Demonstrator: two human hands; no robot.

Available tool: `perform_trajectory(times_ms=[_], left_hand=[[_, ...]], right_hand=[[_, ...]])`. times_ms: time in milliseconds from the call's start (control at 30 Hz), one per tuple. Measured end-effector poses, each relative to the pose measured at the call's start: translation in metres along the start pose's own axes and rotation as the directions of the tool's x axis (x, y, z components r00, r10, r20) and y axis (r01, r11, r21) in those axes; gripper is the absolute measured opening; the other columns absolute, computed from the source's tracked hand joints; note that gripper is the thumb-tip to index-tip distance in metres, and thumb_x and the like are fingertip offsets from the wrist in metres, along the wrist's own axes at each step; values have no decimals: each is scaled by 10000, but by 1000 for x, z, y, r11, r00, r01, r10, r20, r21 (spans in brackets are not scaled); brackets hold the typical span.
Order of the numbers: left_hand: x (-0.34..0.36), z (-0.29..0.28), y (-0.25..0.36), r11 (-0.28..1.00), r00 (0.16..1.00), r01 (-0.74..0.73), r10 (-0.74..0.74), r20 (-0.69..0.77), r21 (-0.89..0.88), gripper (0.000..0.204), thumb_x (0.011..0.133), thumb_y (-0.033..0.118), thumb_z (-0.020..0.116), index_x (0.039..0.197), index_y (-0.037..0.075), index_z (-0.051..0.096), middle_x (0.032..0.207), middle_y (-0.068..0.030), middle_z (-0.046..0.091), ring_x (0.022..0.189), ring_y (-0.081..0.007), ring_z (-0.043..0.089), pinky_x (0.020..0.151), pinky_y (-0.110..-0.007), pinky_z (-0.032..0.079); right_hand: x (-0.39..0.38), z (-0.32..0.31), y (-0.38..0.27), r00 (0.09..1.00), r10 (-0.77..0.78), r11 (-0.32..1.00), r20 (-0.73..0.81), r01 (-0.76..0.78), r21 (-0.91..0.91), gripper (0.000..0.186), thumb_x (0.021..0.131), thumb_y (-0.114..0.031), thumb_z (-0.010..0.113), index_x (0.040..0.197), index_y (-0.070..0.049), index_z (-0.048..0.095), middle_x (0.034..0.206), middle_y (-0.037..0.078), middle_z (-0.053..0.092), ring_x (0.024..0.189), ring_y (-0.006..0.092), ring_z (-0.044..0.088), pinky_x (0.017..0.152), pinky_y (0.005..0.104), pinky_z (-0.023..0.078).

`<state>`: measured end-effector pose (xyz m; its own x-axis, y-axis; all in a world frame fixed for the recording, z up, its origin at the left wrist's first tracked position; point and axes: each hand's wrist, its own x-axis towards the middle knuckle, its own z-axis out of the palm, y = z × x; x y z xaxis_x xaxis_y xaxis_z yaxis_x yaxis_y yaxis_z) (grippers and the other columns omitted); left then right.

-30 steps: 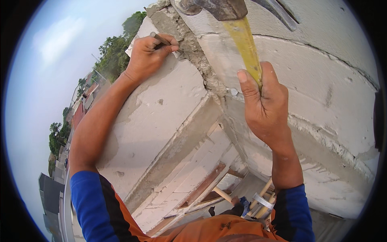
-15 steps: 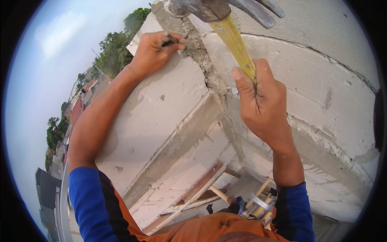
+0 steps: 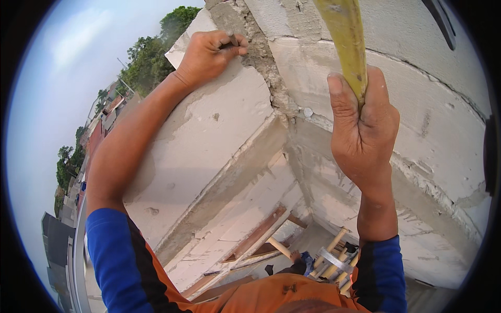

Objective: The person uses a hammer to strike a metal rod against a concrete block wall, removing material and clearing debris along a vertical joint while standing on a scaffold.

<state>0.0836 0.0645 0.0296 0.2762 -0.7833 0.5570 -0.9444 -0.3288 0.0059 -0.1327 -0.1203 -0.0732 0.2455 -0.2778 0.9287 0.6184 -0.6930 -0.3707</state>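
Observation:
My left hand [image 3: 214, 56] is closed at the upper middle, around what looks like a metal chisel [image 3: 233, 40]; only a short dark stub of it shows between the fingers. That hand rests against the strip of rough grey mortar [image 3: 261, 55] where two pale block walls meet. My right hand [image 3: 365, 130] is wrapped round the yellow handle of a claw hammer [image 3: 344, 41], raised right of the joint. Most of the hammer's head is beyond the top edge; a dark curved piece at the upper right looks like its claw.
Pale block wall [image 3: 219, 120] lies on the left, with another block wall [image 3: 433, 99] on the right. Far below are a wooden ladder-like frame [image 3: 331, 261] and part of a person [image 3: 297, 261]. Trees [image 3: 146, 62] and roofs stand outside at left.
My right hand has moved right and the hammer up, its head mostly leaving the view. My left hand stays at the mortar joint, its fingers still closed.

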Motion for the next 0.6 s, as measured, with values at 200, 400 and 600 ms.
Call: perform_trajectory(times_ms=[200,400,600], left_hand=[[-1,1,-4,993,992,-116,117,-52,21,95,853,7,714,790,-43,663,936,-117,751,836,-158,713,743,-289,554],[-1,2,-5,999,999,-31,29,-35,-42,70,864,38,722,910,-7,751,946,-61,741,844,-133,683,803,-275,543],[0,2,-2,995,995,-95,95,15,10,69,856,33,725,911,3,752,948,-61,745,823,-130,684,789,-269,544]], right_hand=[[-17,7,16,972,217,972,94,-224,74,176,991,-157,607,973,-16,503,575,125,510,450,190,510,441,309,395],[-27,12,23,968,232,967,95,-240,86,182,990,-156,609,963,-16,495,570,118,516,452,172,509,434,308,391],[-23,15,18,966,236,964,101,-246,104,186,983,-150,620,946,-21,491,561,115,517,447,181,528,434,311,396]])
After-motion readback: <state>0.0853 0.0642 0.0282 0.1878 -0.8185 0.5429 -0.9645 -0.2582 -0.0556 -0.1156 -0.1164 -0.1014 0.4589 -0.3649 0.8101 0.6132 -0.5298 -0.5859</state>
